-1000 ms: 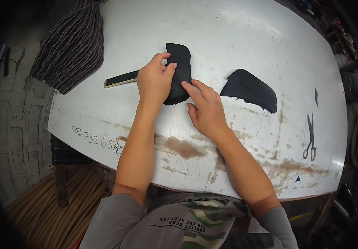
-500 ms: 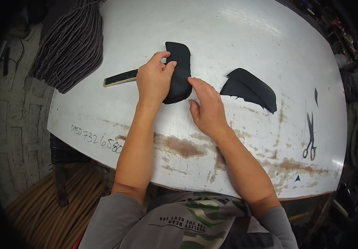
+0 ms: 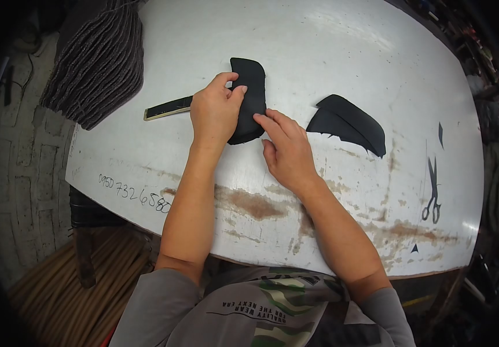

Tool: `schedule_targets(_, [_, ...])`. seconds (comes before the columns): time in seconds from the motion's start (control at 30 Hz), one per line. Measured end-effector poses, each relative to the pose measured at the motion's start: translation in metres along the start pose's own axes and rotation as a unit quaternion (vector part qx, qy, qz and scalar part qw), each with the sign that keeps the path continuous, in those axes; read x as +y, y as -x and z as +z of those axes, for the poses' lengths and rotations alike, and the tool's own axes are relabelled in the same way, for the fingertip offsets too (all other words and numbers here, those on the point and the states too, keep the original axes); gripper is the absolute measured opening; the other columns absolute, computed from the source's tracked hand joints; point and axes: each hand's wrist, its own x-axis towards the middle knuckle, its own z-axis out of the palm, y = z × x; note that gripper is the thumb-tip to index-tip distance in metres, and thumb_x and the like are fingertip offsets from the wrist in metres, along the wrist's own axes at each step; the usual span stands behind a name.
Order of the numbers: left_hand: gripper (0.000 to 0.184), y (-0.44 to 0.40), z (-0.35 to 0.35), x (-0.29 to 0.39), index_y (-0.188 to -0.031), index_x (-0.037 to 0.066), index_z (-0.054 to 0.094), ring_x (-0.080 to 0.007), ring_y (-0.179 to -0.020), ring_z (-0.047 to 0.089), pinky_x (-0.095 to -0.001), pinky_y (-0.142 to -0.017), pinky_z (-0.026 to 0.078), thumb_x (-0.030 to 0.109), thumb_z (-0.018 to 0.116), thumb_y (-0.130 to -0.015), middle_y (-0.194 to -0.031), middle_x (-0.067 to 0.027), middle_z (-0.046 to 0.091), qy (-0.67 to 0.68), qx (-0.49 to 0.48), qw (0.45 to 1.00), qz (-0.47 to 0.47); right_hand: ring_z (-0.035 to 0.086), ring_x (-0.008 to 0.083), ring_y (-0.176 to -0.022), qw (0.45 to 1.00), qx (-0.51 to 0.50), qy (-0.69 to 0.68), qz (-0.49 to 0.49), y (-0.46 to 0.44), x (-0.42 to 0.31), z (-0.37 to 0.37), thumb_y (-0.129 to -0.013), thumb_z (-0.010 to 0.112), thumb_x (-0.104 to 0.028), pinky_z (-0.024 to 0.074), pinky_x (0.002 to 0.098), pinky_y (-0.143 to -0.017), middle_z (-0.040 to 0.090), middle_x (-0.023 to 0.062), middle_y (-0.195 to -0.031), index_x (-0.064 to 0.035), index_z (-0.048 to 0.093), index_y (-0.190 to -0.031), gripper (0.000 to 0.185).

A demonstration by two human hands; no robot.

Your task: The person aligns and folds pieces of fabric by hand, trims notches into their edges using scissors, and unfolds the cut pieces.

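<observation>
in the head view, with the handled black piece (image 3: 253, 95) as the clock's centre, that piece lies on the white table (image 3: 330, 52), its long side running from 12 to 6 o'clock. the left hand (image 3: 216, 113) covers it from 9 o'clock, thumb and forefinger a narrow gap apart with their tips at the piece; its other fingers are hidden, so whether they grip anything cannot be told. the right hand (image 3: 289, 149) comes from 4 o'clock, fingers stretched and thumb well apart, fingertips touching the right edge and closed on nothing.

the step in hand looks like lining up or smoothing that edge while the left hand steadies the piece. the next move seems to call for light fingertip pressure along the edge, without letting the piece slip.

a dark bar with a pale edge (image 3: 168, 109) sits at 9 o'clock, partly behind the left hand. a second black piece (image 3: 351, 127) lies near 3 o'clock, the scissors (image 3: 432, 194) farther out at 4, and a dark textured stack (image 3: 96, 66) towards 10.
</observation>
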Motion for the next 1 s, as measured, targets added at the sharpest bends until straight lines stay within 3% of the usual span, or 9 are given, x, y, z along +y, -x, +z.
schedule_targets(0.17, [0.028, -0.004, -0.004, -0.005, -0.104, 0.006, 0.07, -0.0267, -0.066, 0.067, -0.037, -0.064, 0.051, 0.025, 0.072, -0.082, -0.071, -0.0099, 0.069, -0.015, 0.014, 1.0, 0.002, 0.056, 0.0316, -0.111, 1.0, -0.008, 0.005, 0.005, 0.0, -0.001, 0.0, -0.076, 0.065, 0.004, 0.0437, 0.0442, -0.094, 0.055, 0.0162, -0.127, -0.011, 0.059, -0.126, 0.053])
schedule_targets(0.23, [0.032, -0.012, -0.013, -0.016, -0.108, 0.002, 0.069, -0.0142, -0.059, 0.059, -0.0293, -0.063, 0.049, 0.022, 0.072, -0.083, -0.066, -0.0068, 0.066, -0.009, 0.052, 0.999, -0.002, 0.056, 0.0316, -0.111, 1.0, -0.009, 0.01, 0.001, 0.0, -0.001, -0.001, -0.076, 0.065, 0.004, 0.0434, 0.044, -0.095, 0.055, 0.016, -0.127, -0.0108, 0.059, -0.126, 0.053])
schedule_targets(0.4, [0.038, -0.021, -0.04, -0.03, -0.115, 0.002, 0.068, -0.0118, -0.074, 0.06, -0.0264, -0.071, 0.048, 0.008, 0.061, -0.079, -0.088, -0.0049, 0.068, 0.011, -0.002, 1.0, -0.019, 0.056, 0.0312, -0.111, 1.0, -0.014, 0.012, 0.002, -0.001, -0.002, -0.001, -0.076, 0.065, 0.004, 0.0428, 0.0437, -0.095, 0.056, 0.0157, -0.125, -0.0097, 0.057, -0.127, 0.053])
schedule_targets(0.5, [0.04, -0.02, -0.046, -0.037, -0.115, 0.006, 0.068, -0.0216, -0.084, 0.064, -0.0311, -0.076, 0.05, 0.012, 0.065, -0.076, -0.099, -0.0118, 0.071, 0.003, -0.107, 0.994, -0.016, 0.056, 0.0308, -0.111, 1.0, -0.017, 0.02, 0.006, -0.001, -0.004, -0.002, -0.076, 0.065, 0.004, 0.0424, 0.0434, -0.095, 0.056, 0.0155, -0.124, -0.0095, 0.057, -0.127, 0.053])
schedule_targets(0.6, [0.039, -0.023, -0.042, -0.056, -0.114, 0.008, 0.069, -0.0252, -0.084, 0.066, -0.0373, -0.087, 0.047, 0.017, 0.074, -0.076, -0.104, -0.0119, 0.071, -0.025, -0.124, 0.992, 0.012, 0.056, 0.0306, -0.111, 1.0, -0.018, 0.021, 0.006, -0.001, -0.004, -0.002, -0.076, 0.065, 0.003, 0.0419, 0.043, -0.096, 0.057, 0.0153, -0.124, -0.0094, 0.056, -0.127, 0.053])
schedule_targets(0.7, [0.039, -0.025, -0.043, -0.055, -0.113, 0.011, 0.07, -0.0284, -0.095, 0.065, -0.0514, -0.102, 0.037, 0.024, 0.078, -0.077, -0.108, -0.011, 0.07, -0.07, -0.156, 0.984, -0.043, 0.056, 0.0304, -0.111, 0.999, -0.025, 0.022, 0.011, -0.001, -0.004, -0.001, -0.077, 0.064, 0.003, 0.0416, 0.0428, -0.096, 0.057, 0.0151, -0.124, -0.0094, 0.056, -0.127, 0.053])
schedule_targets(0.8, [0.035, -0.024, -0.036, -0.054, -0.112, 0.013, 0.07, -0.0281, -0.103, 0.063, -0.0626, -0.106, 0.025, 0.027, 0.077, -0.08, -0.107, -0.0082, 0.069, -0.131, -0.067, 0.988, -0.039, 0.055, 0.0302, -0.111, 0.999, -0.021, 0.024, 0.008, -0.001, -0.005, -0.002, -0.077, 0.064, 0.003, 0.0415, 0.0428, -0.095, 0.057, 0.0146, -0.124, -0.0092, 0.056, -0.127, 0.052])
schedule_targets(0.9, [0.034, -0.026, -0.032, -0.06, -0.113, 0.015, 0.07, -0.0283, -0.108, 0.061, -0.0633, -0.104, 0.027, 0.026, 0.075, -0.082, -0.103, -0.0061, 0.069, -0.19, 0.014, 0.981, -0.037, 0.055, 0.03, -0.111, 1.0, -0.023, 0.017, 0.008, -0.001, -0.005, -0.003, -0.077, 0.064, 0.003, 0.0415, 0.0427, -0.095, 0.057, 0.0141, -0.123, -0.0091, 0.056, -0.127, 0.053])
schedule_targets(1.0, [0.033, -0.03, -0.033, -0.072, -0.113, 0.013, 0.07, -0.0274, -0.098, 0.062, -0.0563, -0.101, 0.032, 0.025, 0.075, -0.082, -0.102, -0.0055, 0.069, -0.157, 0.09, 0.983, 0.014, 0.055, 0.0298, -0.111, 0.999, -0.027, 0.016, 0.01, -0.001, -0.003, -0.002, -0.076, 0.064, 0.002, 0.0412, 0.0424, -0.095, 0.057, 0.0137, -0.123, -0.009, 0.055, -0.127, 0.053])
